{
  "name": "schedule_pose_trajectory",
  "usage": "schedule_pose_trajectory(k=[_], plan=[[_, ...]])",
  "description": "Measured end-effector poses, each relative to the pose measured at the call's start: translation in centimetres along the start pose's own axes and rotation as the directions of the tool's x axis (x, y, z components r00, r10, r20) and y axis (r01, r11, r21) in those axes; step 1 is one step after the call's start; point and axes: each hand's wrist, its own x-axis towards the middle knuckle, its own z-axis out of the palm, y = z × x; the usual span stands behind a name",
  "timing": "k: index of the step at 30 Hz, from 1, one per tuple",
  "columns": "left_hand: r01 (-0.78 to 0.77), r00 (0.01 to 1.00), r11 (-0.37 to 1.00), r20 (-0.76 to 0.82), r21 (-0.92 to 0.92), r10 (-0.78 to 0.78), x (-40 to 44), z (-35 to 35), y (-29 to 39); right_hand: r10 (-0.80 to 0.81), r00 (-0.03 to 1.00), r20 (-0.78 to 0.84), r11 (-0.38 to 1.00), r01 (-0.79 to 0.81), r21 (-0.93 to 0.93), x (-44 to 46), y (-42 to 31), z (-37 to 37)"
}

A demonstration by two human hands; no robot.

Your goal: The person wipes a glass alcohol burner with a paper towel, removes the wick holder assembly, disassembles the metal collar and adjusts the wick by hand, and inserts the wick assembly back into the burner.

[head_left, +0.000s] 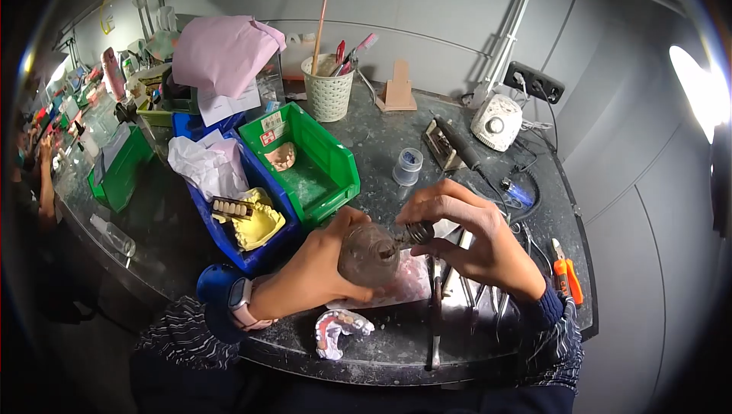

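Left hand [313, 265] wrapped round a cloudy, transparent, rounded bottle [362, 265], apparently steadying it above a pink-smeared white sheet [408, 283]; right hand [480, 235], close but apart, pinches a dark, ridged, round cap [418, 232] beside its mouth, seemingly for fingertip control.

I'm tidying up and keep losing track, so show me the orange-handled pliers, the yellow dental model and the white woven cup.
Orange-handled pliers [561, 267]: head view, on a handle.
Yellow dental model [263, 225]: head view, on its base.
White woven cup [328, 98]: head view, on its side wall.
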Motion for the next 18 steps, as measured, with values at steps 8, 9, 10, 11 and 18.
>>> schedule_pose_trajectory(k=[8,9,10,11,18], plan=[[-0.058,0.998,0.911,0.010,0.408,0.058,0.9,1.0,-1.7,0.099,0.995,0.031,0.990,-0.102,0.102,-0.2,3.6,1.3],[-0.118,0.983,0.928,-0.091,0.354,0.160,0.9,1.1,-0.7,0.101,0.995,0.024,0.988,-0.103,0.113,-0.2,3.9,1.4],[-0.147,0.978,0.924,-0.086,0.353,0.189,1.1,0.8,0.0,0.094,0.995,0.015,0.987,-0.095,0.130,-0.3,4.0,1.5],[-0.174,0.973,0.920,-0.081,0.351,0.215,1.5,0.4,0.6,0.088,0.996,0.008,0.985,-0.089,0.148,-0.3,4.1,1.6],[-0.228,0.941,0.935,-0.184,0.271,0.283,2.0,0.7,0.2,0.138,0.990,-0.007,0.980,-0.135,0.146,-0.3,4.1,1.6]])
